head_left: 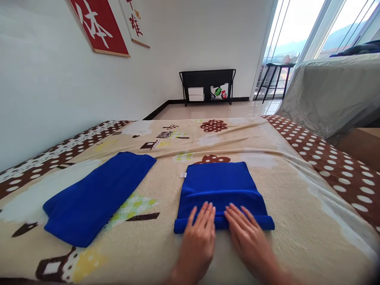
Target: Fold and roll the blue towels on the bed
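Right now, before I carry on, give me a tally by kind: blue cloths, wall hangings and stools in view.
Blue cloths: 2 (partly rolled cloth under the left hand and right hand; other cloth to its left)
Wall hangings: 2 (red hanging; white hanging)
Stools: 1 (dark stool by the window)
Total: 5

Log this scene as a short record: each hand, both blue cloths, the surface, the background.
Left hand: open, fingers laid across the rolled edge
Right hand: open beside it, fingers across the same edge
Cloth under hands: blue, near edge rolled, far part spread out, white tag at its left side
Other cloth: blue, lying apart to the left, untouched
Surface: patterned blanket with brown polka-dot borders
Background: black rack against the wall
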A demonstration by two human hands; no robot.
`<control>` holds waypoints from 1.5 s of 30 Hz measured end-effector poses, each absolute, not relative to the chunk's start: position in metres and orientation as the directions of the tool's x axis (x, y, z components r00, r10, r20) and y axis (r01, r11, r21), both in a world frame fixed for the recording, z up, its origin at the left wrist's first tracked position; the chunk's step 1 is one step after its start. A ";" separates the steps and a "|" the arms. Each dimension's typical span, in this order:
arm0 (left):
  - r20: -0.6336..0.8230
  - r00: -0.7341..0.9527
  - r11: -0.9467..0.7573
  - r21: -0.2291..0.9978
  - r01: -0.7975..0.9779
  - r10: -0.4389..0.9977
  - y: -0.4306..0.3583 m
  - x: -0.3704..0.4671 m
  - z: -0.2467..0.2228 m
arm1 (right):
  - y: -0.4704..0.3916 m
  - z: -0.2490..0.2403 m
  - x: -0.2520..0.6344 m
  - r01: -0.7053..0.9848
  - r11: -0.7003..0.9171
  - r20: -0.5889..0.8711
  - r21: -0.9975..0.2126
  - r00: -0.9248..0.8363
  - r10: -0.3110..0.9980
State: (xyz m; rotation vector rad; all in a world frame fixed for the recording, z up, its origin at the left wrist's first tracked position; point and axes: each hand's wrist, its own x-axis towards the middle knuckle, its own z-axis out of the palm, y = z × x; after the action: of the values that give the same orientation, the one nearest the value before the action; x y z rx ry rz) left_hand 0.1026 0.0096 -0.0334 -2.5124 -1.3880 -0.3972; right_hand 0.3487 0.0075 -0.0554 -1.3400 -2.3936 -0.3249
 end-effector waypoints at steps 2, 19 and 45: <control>0.277 0.514 -0.529 -0.024 0.849 0.812 0.017 0.108 -0.034 | 0.014 -0.056 0.346 0.852 0.523 0.401 -0.002 -0.479 0.781; 0.393 0.365 -0.391 -0.014 0.920 0.844 0.014 0.091 -0.029 | 0.011 -0.056 0.373 0.936 0.341 0.489 -0.093 -0.255 0.834; 0.250 0.450 -0.482 0.087 0.872 0.858 0.078 0.117 -0.020 | 0.082 -0.048 0.349 0.864 0.469 0.317 -0.182 -0.400 0.860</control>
State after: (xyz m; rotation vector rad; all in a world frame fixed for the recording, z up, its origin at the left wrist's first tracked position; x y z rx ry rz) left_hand 0.1167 0.0785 -0.0202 -2.6279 -1.5693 -0.4034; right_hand 0.3491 0.0823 -0.0476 -1.4517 -2.3568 -0.0166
